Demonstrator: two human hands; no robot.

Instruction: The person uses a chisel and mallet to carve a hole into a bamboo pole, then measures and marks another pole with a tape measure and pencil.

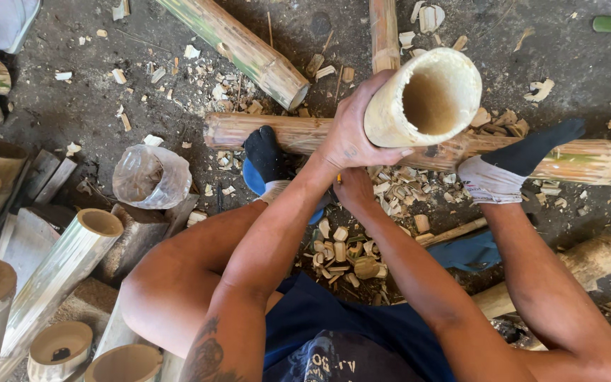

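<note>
My left hand (pixel 353 131) grips the side of a hollow bamboo tube (pixel 426 99) that stands upright, its open end facing the camera. Lower down, my right hand (pixel 353 189) is closed under the tube, mostly hidden by my left forearm; what it holds cannot be made out. The tube rests by a long bamboo pole (pixel 588 159) lying across the ground. Both my socked feet (pixel 507 170) press against that pole.
Bamboo chips (pixel 344 251) litter the dirt between my legs. Cut bamboo sections (pixel 58 272) are piled at the left, beside a clear plastic bag (pixel 151 177). More poles (pixel 245 46) lie at the top, another pole (pixel 588 262) at the right.
</note>
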